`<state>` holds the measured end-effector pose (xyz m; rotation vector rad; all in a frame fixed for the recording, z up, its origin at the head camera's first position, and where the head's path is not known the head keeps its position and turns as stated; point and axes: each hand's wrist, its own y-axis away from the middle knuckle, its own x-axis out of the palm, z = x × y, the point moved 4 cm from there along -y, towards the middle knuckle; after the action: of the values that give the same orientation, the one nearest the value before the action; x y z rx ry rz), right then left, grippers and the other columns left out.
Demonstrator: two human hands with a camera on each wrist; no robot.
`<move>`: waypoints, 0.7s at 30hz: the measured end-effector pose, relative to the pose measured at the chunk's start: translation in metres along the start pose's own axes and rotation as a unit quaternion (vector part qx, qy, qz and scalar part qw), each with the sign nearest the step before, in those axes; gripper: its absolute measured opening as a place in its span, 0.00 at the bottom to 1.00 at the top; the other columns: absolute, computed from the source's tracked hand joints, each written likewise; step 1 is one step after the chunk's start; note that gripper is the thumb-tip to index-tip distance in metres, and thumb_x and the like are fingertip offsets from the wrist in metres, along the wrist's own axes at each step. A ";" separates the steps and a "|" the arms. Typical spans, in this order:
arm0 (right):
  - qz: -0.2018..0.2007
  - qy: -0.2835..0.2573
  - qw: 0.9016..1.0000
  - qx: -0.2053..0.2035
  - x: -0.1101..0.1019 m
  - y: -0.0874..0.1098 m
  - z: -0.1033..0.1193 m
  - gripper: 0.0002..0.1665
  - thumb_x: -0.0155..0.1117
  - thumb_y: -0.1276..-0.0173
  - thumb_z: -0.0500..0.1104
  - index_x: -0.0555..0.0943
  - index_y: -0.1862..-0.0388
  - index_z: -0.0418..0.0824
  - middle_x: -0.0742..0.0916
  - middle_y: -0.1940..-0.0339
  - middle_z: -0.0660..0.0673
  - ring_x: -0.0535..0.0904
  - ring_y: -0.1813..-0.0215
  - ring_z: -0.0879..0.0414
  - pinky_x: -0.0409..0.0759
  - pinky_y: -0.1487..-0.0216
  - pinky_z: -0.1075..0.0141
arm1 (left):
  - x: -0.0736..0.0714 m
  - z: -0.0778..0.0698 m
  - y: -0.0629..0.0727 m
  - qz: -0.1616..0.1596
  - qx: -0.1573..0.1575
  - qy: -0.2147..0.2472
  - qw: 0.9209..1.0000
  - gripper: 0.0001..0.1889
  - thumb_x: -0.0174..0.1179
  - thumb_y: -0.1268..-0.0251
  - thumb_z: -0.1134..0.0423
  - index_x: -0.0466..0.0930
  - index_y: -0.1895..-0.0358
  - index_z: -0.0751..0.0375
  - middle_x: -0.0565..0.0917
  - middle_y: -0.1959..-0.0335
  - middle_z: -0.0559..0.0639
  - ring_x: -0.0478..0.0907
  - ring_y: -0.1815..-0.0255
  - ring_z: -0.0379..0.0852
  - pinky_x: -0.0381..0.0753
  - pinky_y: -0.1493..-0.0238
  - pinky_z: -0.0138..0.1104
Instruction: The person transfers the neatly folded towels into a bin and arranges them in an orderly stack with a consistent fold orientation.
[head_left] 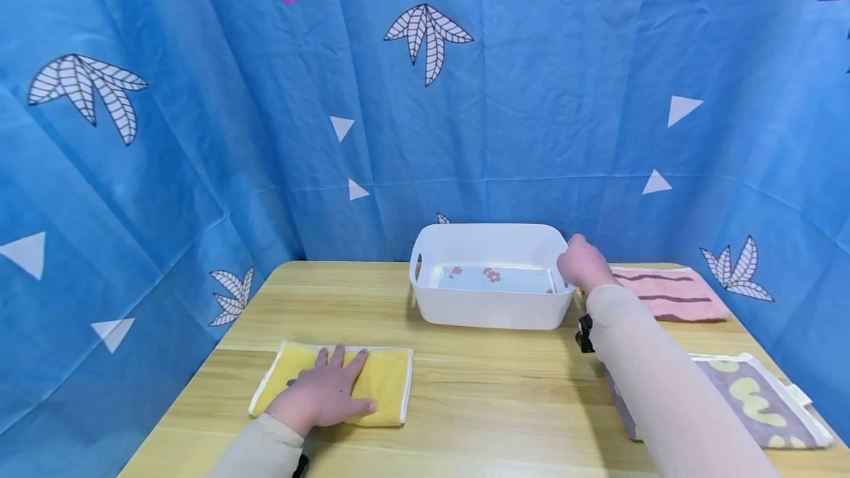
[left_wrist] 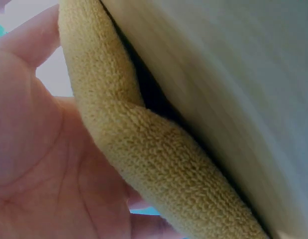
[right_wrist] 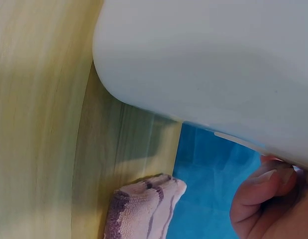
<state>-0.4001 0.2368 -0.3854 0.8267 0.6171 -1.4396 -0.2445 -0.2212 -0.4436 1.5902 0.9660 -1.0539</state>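
My left hand point(head_left: 327, 388) lies palm down with spread fingers on a folded yellow towel point(head_left: 388, 382) at the table's left front. In the left wrist view, the palm lies along the thick folded edge of that yellow terry towel point(left_wrist: 158, 154). My right hand point(head_left: 586, 262) grips the right end of a white plastic basket point(head_left: 491, 310) at the back of the table. Its curled fingers point(right_wrist: 260, 191) show at the basket's rim in the right wrist view. Pink flower prints show on the basket floor, and a handle hole is visible in its left end.
A folded pink towel with dark stripes point(head_left: 671, 292) lies at the back right, beside the basket. Nearer, a purple and yellow-green patterned towel point(head_left: 764, 404) lies partly under my right forearm. A blue patterned curtain point(head_left: 544, 94) surrounds the wooden table point(head_left: 491, 389) at the back and sides.
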 end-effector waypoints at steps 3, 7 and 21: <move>0.000 0.004 1.000 -0.002 0.000 0.001 0.000 0.29 0.36 0.27 0.37 0.55 0.31 0.21 0.73 0.40 0.21 0.72 0.44 0.34 0.73 0.43 0.42 | 0.001 -0.008 -0.004 -0.002 0.002 -0.013 1.000 0.51 0.62 0.42 0.28 0.61 0.21 0.54 0.57 0.24 0.74 0.51 0.27 0.80 0.64 0.43 0.73; -0.004 0.004 1.000 -0.004 -0.001 0.002 0.001 0.29 0.36 0.27 0.37 0.56 0.32 0.21 0.72 0.40 0.21 0.72 0.41 0.32 0.72 0.42 0.41 | 0.002 -0.017 -0.008 -0.001 0.001 -0.027 1.000 0.51 0.62 0.42 0.28 0.61 0.22 0.55 0.58 0.25 0.74 0.53 0.27 0.80 0.66 0.44 0.71; -0.006 0.016 1.000 -0.010 -0.001 0.001 0.001 0.30 0.35 0.28 0.37 0.56 0.32 0.20 0.73 0.41 0.20 0.73 0.43 0.32 0.73 0.43 0.41 | 0.004 -0.050 -0.015 -0.009 0.025 -0.067 0.997 0.51 0.60 0.43 0.25 0.61 0.21 0.52 0.58 0.25 0.74 0.54 0.27 0.78 0.70 0.46 0.70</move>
<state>-0.3996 0.2369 -0.3841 0.8325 0.6612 -1.4320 -0.2480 -0.1689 -0.4435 1.5325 0.8701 -1.1893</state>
